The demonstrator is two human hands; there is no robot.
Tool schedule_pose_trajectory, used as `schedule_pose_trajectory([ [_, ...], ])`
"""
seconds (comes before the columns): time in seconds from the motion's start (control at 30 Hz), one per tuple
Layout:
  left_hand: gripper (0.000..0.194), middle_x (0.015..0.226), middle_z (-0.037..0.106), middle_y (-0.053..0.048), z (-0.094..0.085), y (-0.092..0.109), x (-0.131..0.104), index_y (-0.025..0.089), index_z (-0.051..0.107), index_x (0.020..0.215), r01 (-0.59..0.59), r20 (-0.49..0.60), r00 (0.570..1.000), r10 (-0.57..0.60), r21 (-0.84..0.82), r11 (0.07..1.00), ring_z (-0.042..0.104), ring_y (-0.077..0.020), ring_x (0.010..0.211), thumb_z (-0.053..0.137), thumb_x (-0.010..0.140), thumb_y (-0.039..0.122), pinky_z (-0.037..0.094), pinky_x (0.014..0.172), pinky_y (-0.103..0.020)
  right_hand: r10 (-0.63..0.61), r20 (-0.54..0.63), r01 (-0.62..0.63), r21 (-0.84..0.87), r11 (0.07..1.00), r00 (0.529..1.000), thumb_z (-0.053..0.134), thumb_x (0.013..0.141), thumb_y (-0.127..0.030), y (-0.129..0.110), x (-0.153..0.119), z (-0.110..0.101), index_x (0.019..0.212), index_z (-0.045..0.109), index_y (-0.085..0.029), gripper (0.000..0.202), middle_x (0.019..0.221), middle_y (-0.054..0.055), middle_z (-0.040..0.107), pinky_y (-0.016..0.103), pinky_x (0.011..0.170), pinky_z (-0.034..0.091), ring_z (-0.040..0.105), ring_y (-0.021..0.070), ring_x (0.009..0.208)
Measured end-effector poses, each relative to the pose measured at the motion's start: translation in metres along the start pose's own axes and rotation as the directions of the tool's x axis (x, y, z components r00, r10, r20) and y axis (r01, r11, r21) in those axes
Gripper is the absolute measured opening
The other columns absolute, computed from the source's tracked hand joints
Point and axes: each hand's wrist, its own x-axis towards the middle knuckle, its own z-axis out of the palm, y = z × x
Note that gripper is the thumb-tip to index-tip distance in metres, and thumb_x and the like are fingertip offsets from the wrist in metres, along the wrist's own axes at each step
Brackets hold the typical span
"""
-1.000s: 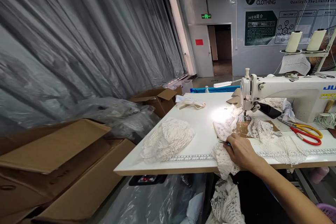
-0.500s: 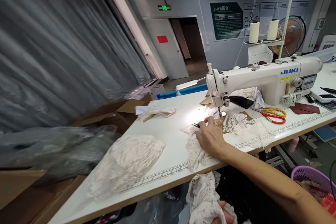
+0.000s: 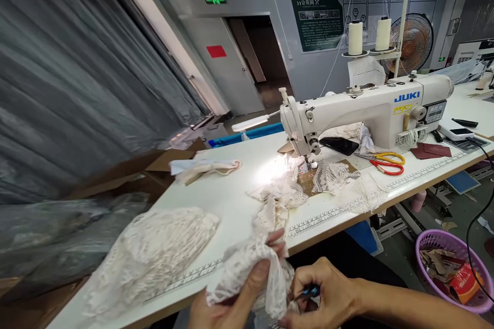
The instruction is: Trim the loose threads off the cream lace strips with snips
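Note:
White lace fabric (image 3: 247, 267) is gripped by my left hand (image 3: 243, 298), thumb on top, at the table's front edge. Just to the right, my right hand (image 3: 328, 293) is closed around a small dark tool (image 3: 310, 292) and touches the lower part of the lace. From my hands the lace runs up over the table edge toward the needle area of a white JUKI sewing machine (image 3: 358, 108). More lace (image 3: 335, 177) lies right of the presser foot.
A heap of lace (image 3: 154, 252) covers the table's left part. Folded cloth (image 3: 208, 168) lies behind it. Red and yellow scissors (image 3: 388, 163) and a black phone (image 3: 339, 146) are by the machine. A purple basket (image 3: 422, 267) stands on the floor at right.
My right hand has come down from beside the needle to the lace at my left hand. My left hand and its lace have risen to the table edge. The view has shifted right.

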Motion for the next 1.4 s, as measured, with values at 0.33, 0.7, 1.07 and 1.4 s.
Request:
schedule_pose_trajectory([
  [0.33,0.047,0.086,0.076,-0.006,0.005,0.051,0.104,0.019,0.073,0.093,-0.376,0.138,0.926,0.352,0.241,0.895,0.068,-0.0285,0.098,0.067,0.073,0.061,0.053,0.094,-0.040,0.407,-0.055,-0.388,0.215,0.896,0.912,0.072,0.071,-0.058,-0.047,0.041,-0.036,0.087,0.052,-0.020,0.047,0.060,-0.008,0.044,0.019,0.043,0.029,0.036,0.0057,0.048],
  [0.7,0.018,0.080,0.068,-0.004,-0.003,0.002,0.023,0.018,0.068,0.084,-0.408,-0.063,0.866,0.496,0.485,0.773,0.060,-0.0137,0.063,0.057,0.087,0.032,0.048,0.062,-0.026,0.558,-0.074,-0.561,-0.023,0.827,0.826,0.060,0.078,-0.059,-0.040,0.009,-0.052,0.095,0.060,-0.014,0.049,0.051,-0.007,0.045,0.020,0.037,0.030,0.038,0.0062,0.036],
  [1.07,0.067,0.091,0.072,-0.010,0.046,-0.073,-0.063,0.015,0.069,0.100,0.150,0.223,0.970,-0.101,-0.216,0.965,0.065,-0.0229,0.083,0.055,0.075,0.076,0.052,0.075,-0.032,0.400,0.131,-0.359,-0.255,0.898,0.907,0.053,0.092,-0.038,-0.039,-0.037,-0.045,0.095,0.066,-0.016,0.026,0.074,0.002,0.064,0.023,0.056,0.043,0.054,0.0105,0.060],
  [1.4,0.031,0.060,0.052,0.001,0.063,-0.066,-0.093,0.016,0.062,0.065,0.205,0.222,0.957,-0.188,-0.057,0.977,0.045,-0.0122,0.061,0.066,0.078,0.044,0.037,0.059,-0.025,0.436,-0.090,-0.433,-0.406,0.805,0.895,0.048,0.090,-0.054,-0.021,-0.011,-0.057,0.081,0.068,-0.015,0.044,0.065,0.003,0.063,0.024,0.046,0.033,0.045,0.0112,0.050],
])
